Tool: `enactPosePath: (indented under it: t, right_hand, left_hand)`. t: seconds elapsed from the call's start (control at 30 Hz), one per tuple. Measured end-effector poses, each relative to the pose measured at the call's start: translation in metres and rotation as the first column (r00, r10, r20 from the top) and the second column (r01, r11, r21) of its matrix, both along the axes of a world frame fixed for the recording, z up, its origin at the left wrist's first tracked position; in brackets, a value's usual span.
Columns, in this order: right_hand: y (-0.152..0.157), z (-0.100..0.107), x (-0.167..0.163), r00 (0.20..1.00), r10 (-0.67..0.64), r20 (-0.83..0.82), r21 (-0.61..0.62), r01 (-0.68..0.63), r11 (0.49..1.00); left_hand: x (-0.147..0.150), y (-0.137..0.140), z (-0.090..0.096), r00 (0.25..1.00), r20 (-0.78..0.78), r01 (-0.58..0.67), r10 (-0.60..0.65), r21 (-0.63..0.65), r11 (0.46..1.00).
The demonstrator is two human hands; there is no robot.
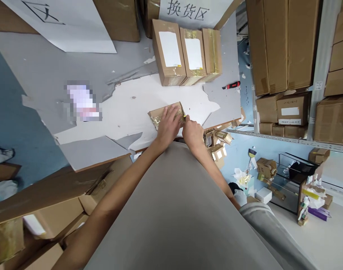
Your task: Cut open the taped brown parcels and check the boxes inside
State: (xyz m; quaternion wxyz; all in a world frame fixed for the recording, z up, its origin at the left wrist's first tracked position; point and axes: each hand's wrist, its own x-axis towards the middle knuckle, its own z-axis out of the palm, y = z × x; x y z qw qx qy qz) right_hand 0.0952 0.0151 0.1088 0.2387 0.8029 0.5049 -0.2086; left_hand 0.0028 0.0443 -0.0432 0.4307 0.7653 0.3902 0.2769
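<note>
A small flat cardboard box (160,111) with shiny tape lies at an angle near the table's front edge. My left hand (169,123) rests on top of it, its fingers stretched out over the cardboard. At the box's right end my right hand (192,131) is closed in a fist. A bit of a yellow-tipped tool (184,117) shows at its fingers, touching or very close to the taped end; the rest of the tool is hidden in the hand.
Three taped boxes (169,52) stand behind on the grey table (137,52). A red and black box cutter (231,85) lies to the right, a blurred-out item (83,101) to the left. Below the table's left side is a large open carton (59,180); shelves with cartons (292,108) stand right.
</note>
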Motion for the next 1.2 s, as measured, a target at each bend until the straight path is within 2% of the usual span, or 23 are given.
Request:
enactPosePath:
  t: [0.2,0.37,0.5,0.67,0.87,1.03,1.2]
  right_hand:
    - [-0.001,0.007,0.007,1.0,-0.012,-0.02,-0.046,0.012,0.999]
    - [0.0,0.0,0.019,0.998,0.007,-0.057,0.001,-0.007,1.0]
    - [-0.003,0.005,0.027,0.994,0.003,-0.109,-0.05,-0.008,0.999]
    - [-0.004,0.004,0.037,0.984,0.049,-0.17,-0.025,-0.054,0.998]
    - [-0.012,-0.001,0.055,0.964,0.078,-0.255,-0.046,-0.093,0.995]
    - [-0.008,-0.004,0.072,0.933,0.096,-0.348,-0.029,-0.113,0.993]
    - [-0.019,-0.002,0.085,0.903,0.134,-0.408,-0.055,-0.171,0.984]
  left_hand:
    - [0.0,-0.002,-0.003,1.0,-0.011,-0.001,0.001,0.003,1.0]
    - [-0.001,-0.005,0.0,0.999,-0.032,-0.019,0.02,0.01,1.0]
    - [-0.002,-0.009,0.006,0.998,-0.062,-0.021,0.02,-0.002,1.0]
    - [0.002,-0.014,0.011,0.989,-0.13,-0.069,0.07,0.013,0.998]
    - [0.007,-0.031,0.018,0.967,-0.246,-0.054,0.073,0.083,0.995]
    - [0.013,-0.033,0.023,0.929,-0.333,-0.126,0.158,0.114,0.985]
    - [0.016,-0.035,0.024,0.913,-0.358,-0.164,0.196,0.119,0.979]
